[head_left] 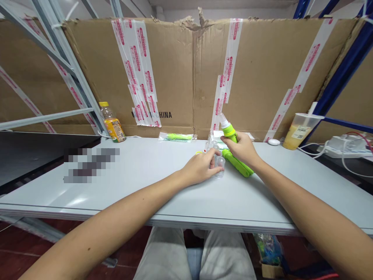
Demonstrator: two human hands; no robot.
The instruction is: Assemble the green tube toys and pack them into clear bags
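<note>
1. Tabletop point(140, 194): spans the middle of the frame beneath your hands.
2. Your left hand point(196, 168): at centre, thumb and forefinger apart around the clear cups point(220, 171); you cannot tell whether they grip.
3. Your right hand point(243, 147): right of centre, fingers closed around the green-and-white tool point(229, 130), clear tip tilted up-left.
4. Green handle point(240, 165): lies just below your right hand.
</note>
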